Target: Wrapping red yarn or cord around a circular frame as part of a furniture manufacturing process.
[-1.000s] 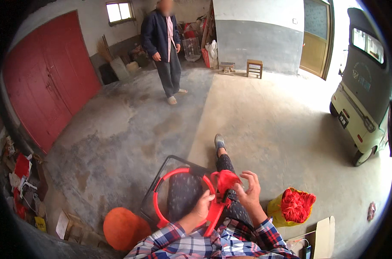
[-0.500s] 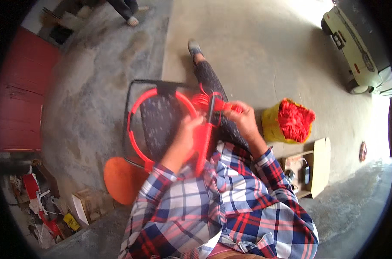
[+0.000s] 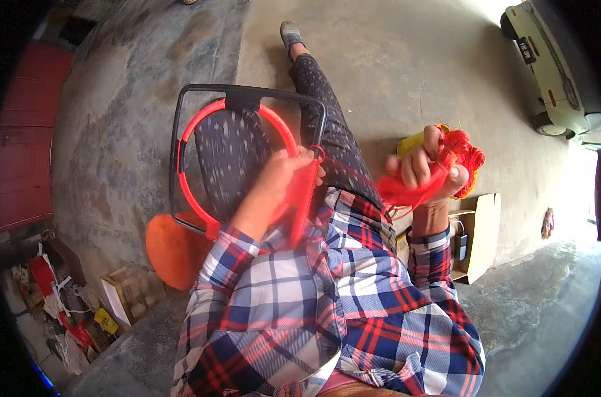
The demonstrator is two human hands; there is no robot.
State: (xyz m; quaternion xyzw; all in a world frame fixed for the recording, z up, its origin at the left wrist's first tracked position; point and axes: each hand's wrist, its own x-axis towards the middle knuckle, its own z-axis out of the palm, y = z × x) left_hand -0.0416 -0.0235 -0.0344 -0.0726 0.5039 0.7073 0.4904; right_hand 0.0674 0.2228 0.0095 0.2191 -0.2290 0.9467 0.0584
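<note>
A black rectangular metal frame [image 3: 181, 145] with a round inner ring [image 3: 280, 124] rests over my lap, the ring largely wrapped in red cord. My left hand [image 3: 282, 177] is closed round the frame's right side, where red wrapping [image 3: 302, 205] covers the bar. Out to the right, my right hand [image 3: 421, 167] grips a bundle of red cord [image 3: 406, 193], smeared by motion. A thin strand of cord runs from it to the frame beside my left fingers. Behind the right hand, a yellow container [image 3: 409, 144] holds a red cord heap [image 3: 471, 157], partly hidden.
An orange round seat [image 3: 175, 255] stands at my left, near a wooden crate [image 3: 132, 291] and piled odds and ends [image 3: 66, 304]. An open cardboard box [image 3: 482, 238] lies at my right. A parked car [image 3: 545, 66] is at the far right, and a red door [image 3: 26, 145] at the left.
My right hand has swung rightward from the frame with the cord bundle, drawing the strand out. The left hand keeps its hold on the frame. The other person's legs have mostly left view.
</note>
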